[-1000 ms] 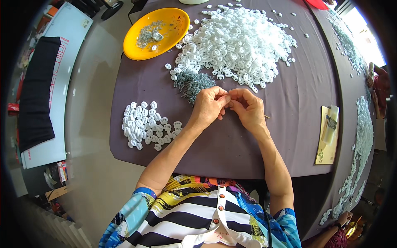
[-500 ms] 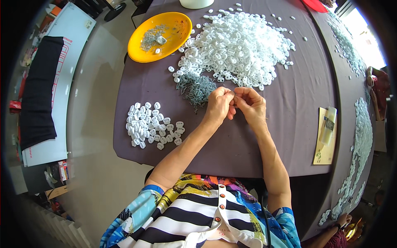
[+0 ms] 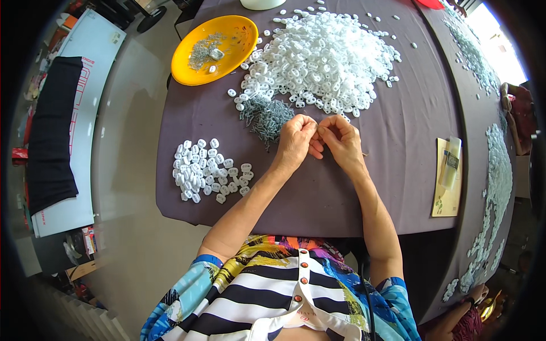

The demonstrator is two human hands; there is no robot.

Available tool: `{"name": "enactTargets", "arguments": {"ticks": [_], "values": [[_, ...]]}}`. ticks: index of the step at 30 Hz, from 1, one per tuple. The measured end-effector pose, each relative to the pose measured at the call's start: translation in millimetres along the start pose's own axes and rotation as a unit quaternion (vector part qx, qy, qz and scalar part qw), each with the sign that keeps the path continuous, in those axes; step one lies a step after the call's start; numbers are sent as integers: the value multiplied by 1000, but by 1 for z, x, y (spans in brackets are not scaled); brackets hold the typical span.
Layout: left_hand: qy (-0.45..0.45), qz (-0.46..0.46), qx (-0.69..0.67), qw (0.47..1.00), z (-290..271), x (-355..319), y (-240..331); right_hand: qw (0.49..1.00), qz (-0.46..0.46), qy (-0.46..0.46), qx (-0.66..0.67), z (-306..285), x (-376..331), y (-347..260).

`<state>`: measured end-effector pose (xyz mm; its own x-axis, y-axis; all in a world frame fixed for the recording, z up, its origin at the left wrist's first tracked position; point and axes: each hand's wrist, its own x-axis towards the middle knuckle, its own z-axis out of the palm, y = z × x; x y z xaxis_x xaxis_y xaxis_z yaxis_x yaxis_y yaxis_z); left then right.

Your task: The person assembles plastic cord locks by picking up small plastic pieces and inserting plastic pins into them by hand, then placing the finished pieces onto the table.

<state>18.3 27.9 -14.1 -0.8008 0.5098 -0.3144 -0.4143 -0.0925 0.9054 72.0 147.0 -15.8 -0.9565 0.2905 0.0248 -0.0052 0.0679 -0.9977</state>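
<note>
Hands meet just in front of the grey pin heap [image 3: 266, 116], fingertips pinched together on something too small to identify. Left hand [image 3: 297, 142] and right hand [image 3: 341, 141] touch at the thumbs, both curled closed. Behind the pin heap lies the large pile of white plastic pieces [image 3: 321, 57]; left of it, nearer the person, sits the smaller white group [image 3: 206, 170], apparently sorted apart. Yellow dish [image 3: 214, 48] stands behind-left, within reach.

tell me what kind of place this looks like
Probably a small workshop or home bench for hand assembly piecework. A grey-clothed table holds a big heap of white plastic parts, a smaller sorted pile and a clump of small metal pins, and both hands meet over something tiny.
</note>
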Motion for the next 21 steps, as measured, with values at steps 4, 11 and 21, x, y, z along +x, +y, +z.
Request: {"name": "enactTargets", "arguments": {"ticks": [4,11,21], "values": [[29,28,-27,999,-1,-1,0,1000,20,7,-12,1,1,2],[29,40,-7,999,1,-3,-1,997,-46,13,-61,2,0,9],[18,53,88,995,-1,-2,-8,999,6,4,-44,2,0,3]]}}
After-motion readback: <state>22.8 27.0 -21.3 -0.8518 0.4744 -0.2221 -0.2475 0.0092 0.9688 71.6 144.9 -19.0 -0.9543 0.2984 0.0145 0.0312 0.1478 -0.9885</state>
